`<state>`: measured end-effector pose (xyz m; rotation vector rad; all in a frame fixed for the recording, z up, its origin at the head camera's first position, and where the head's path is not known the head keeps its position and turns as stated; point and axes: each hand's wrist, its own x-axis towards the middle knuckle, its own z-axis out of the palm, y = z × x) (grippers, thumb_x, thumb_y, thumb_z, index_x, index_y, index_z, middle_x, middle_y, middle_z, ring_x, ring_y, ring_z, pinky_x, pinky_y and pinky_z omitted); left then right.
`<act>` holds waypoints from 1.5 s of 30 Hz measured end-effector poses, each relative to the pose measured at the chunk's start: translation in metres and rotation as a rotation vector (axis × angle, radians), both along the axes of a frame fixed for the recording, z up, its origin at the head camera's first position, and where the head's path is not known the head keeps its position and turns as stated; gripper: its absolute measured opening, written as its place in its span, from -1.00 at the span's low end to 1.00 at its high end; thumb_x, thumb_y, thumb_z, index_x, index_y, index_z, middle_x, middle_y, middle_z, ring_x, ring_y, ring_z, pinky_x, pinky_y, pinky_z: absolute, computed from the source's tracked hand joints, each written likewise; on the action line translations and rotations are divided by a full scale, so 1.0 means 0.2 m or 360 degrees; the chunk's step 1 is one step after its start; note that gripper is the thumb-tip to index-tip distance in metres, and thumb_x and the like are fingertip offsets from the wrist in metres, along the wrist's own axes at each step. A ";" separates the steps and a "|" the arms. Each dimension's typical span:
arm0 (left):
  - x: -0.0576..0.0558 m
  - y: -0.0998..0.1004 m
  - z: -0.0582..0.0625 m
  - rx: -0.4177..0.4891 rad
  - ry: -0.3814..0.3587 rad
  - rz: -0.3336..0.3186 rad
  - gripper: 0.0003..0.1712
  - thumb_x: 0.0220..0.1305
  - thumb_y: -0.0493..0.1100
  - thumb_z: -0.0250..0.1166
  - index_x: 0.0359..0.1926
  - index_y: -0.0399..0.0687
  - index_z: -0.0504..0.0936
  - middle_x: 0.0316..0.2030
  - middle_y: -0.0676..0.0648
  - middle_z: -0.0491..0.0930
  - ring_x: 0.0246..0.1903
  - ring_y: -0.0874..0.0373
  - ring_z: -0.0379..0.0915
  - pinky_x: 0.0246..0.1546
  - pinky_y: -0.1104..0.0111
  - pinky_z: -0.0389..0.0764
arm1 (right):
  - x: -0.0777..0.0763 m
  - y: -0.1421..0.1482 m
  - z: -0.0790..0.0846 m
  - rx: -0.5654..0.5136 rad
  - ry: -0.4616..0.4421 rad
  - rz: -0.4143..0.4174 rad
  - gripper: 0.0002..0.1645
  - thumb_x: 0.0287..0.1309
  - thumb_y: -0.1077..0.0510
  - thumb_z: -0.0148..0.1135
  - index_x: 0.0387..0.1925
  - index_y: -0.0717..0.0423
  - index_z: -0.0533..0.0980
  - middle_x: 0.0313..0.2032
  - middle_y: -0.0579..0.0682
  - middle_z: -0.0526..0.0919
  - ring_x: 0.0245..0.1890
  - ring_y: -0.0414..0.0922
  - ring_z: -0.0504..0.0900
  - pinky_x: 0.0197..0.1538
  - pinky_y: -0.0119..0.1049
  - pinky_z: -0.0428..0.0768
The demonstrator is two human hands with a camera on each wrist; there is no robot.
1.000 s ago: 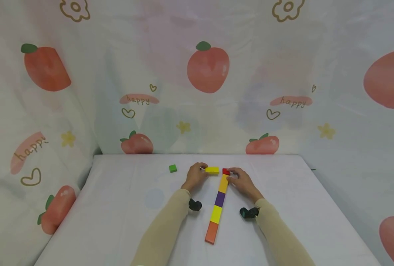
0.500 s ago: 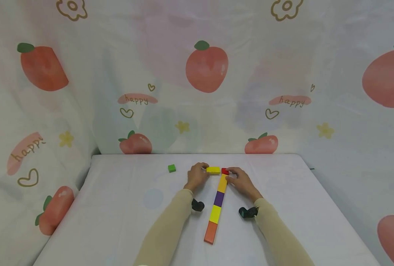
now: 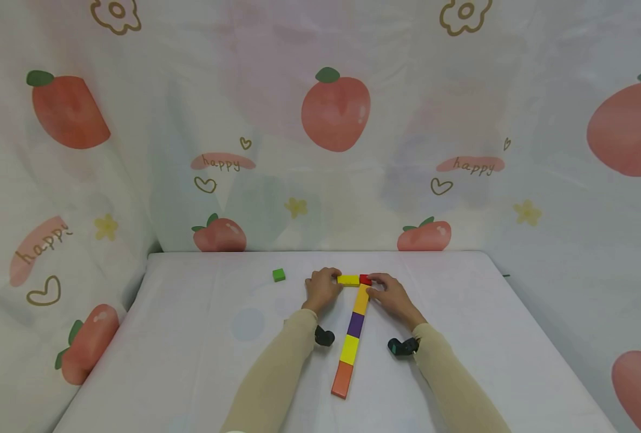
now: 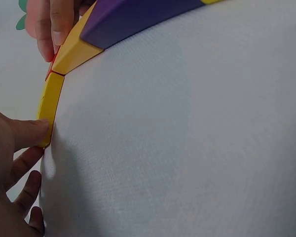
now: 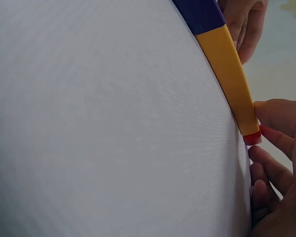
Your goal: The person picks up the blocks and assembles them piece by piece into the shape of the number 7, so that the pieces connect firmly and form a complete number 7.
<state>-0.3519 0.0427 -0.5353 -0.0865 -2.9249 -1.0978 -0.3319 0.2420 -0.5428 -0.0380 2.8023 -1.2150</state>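
In the head view a row of blocks runs away from the person: orange block (image 3: 342, 379), yellow block (image 3: 350, 349), purple block (image 3: 355, 325), amber block (image 3: 361, 299). A small red block (image 3: 365, 279) sits at its far end. My left hand (image 3: 322, 290) pinches the left end of another yellow block (image 3: 348, 281), lying crosswise with its right end against the red block. In the left wrist view the thumb (image 4: 32, 132) lies on that yellow block. My right hand (image 3: 397, 299) holds the red block from the right, its thumb (image 5: 278, 113) against the amber block's side.
A small green block (image 3: 279, 275) lies on the white-covered table (image 3: 190, 361), left of my left hand. Dark wrist cameras (image 3: 403, 347) hang from both sleeves. A printed cloth wall (image 3: 277, 120) rises behind the table's far edge.
My left hand has slid the crosswise yellow block rightward, closing the gap to the red block. The right hand has stayed at the row's far end.
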 end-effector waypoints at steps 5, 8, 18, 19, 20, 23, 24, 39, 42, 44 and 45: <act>0.00 0.01 0.00 -0.0032 0.0010 0.0017 -0.66 0.24 -0.14 0.36 0.05 0.05 0.67 -0.04 0.00 0.65 0.01 0.01 0.42 0.16 0.01 0.31 | 0.00 0.00 0.00 0.0006 0.0011 0.0008 -0.46 0.31 -0.01 0.20 0.28 -0.01 0.42 0.35 0.14 0.39 0.40 0.16 0.27 0.43 0.21 0.19; 0.00 0.02 0.01 -0.0044 0.0014 0.0017 -0.66 0.25 -0.14 0.36 0.06 0.06 0.67 -0.06 -0.01 0.64 0.00 0.01 0.42 0.15 0.01 0.32 | 0.00 0.00 0.00 0.0012 0.0017 0.0011 -0.46 0.31 -0.01 0.20 0.28 -0.01 0.42 0.35 0.15 0.40 0.40 0.16 0.27 0.43 0.21 0.19; 0.00 0.02 0.00 -0.0062 0.0021 0.0018 -0.65 0.27 -0.12 0.35 0.08 0.07 0.66 -0.04 0.00 0.65 0.02 0.01 0.41 0.15 0.02 0.31 | 0.00 0.00 0.00 0.0011 0.0019 0.0018 -0.47 0.31 0.00 0.21 0.27 -0.01 0.43 0.33 0.15 0.41 0.38 0.16 0.29 0.42 0.20 0.22; 0.00 0.02 0.00 -0.0065 0.0025 0.0019 -0.65 0.27 -0.12 0.35 0.08 0.08 0.66 -0.04 0.00 0.65 0.02 0.01 0.42 0.16 0.02 0.31 | 0.00 0.01 0.00 0.0012 0.0020 0.0017 -0.47 0.31 0.00 0.20 0.28 -0.01 0.43 0.33 0.15 0.41 0.38 0.17 0.29 0.42 0.21 0.21; 0.00 0.02 0.00 -0.0064 0.0023 0.0020 -0.65 0.27 -0.11 0.34 0.09 0.08 0.66 -0.03 0.00 0.65 0.02 0.00 0.41 0.16 0.01 0.30 | 0.00 0.01 0.00 0.0013 0.0018 0.0013 -0.47 0.31 -0.01 0.21 0.27 -0.02 0.43 0.33 0.14 0.41 0.38 0.17 0.29 0.42 0.21 0.21; 0.00 0.02 0.00 -0.0067 0.0022 0.0020 -0.64 0.27 -0.11 0.34 0.10 0.08 0.65 -0.02 0.00 0.65 0.03 0.00 0.42 0.17 0.01 0.30 | 0.00 0.01 -0.01 0.0018 0.0017 0.0006 -0.47 0.31 -0.01 0.21 0.27 -0.04 0.44 0.33 0.14 0.41 0.39 0.17 0.29 0.42 0.21 0.20; 0.01 0.02 0.01 -0.0063 0.0026 0.0020 -0.64 0.27 -0.12 0.34 0.10 0.07 0.66 -0.02 0.00 0.65 0.03 0.00 0.42 0.17 0.00 0.30 | 0.00 0.01 -0.01 0.0019 0.0016 0.0003 -0.47 0.31 -0.01 0.21 0.27 -0.04 0.44 0.33 0.13 0.41 0.39 0.16 0.29 0.42 0.21 0.20; 0.03 0.01 0.02 -0.0017 0.0057 0.0008 -0.64 0.27 -0.14 0.34 0.09 0.04 0.66 -0.03 -0.02 0.66 0.00 -0.01 0.42 0.12 0.00 0.30 | 0.00 0.01 -0.01 0.0010 0.0021 -0.0009 -0.51 0.30 0.00 0.21 0.24 -0.07 0.49 0.34 0.11 0.42 0.39 0.16 0.29 0.42 0.21 0.21; 0.03 0.01 0.03 -0.0015 0.0023 0.0007 -0.62 0.28 -0.13 0.33 0.13 0.05 0.64 0.00 -0.03 0.64 0.02 0.00 0.40 0.17 0.00 0.28 | 0.00 0.00 -0.01 0.0012 0.0019 -0.0011 -0.50 0.30 0.00 0.21 0.25 -0.07 0.49 0.34 0.11 0.42 0.39 0.16 0.29 0.41 0.20 0.22; 0.03 0.01 0.03 -0.0014 0.0008 0.0008 -0.60 0.28 -0.12 0.33 0.15 0.05 0.61 0.01 -0.03 0.64 0.03 0.00 0.40 0.19 0.00 0.27 | 0.00 0.00 -0.02 0.0016 0.0022 -0.0011 -0.50 0.30 0.00 0.21 0.25 -0.08 0.49 0.34 0.11 0.43 0.39 0.16 0.29 0.41 0.20 0.23; 0.03 0.01 0.03 -0.0013 0.0008 0.0006 -0.59 0.28 -0.12 0.34 0.16 0.05 0.60 0.01 -0.02 0.64 0.03 0.01 0.40 0.18 0.01 0.27 | -0.01 0.00 -0.02 0.0017 0.0026 -0.0011 -0.50 0.30 0.00 0.21 0.25 -0.07 0.49 0.34 0.11 0.43 0.39 0.16 0.30 0.41 0.19 0.23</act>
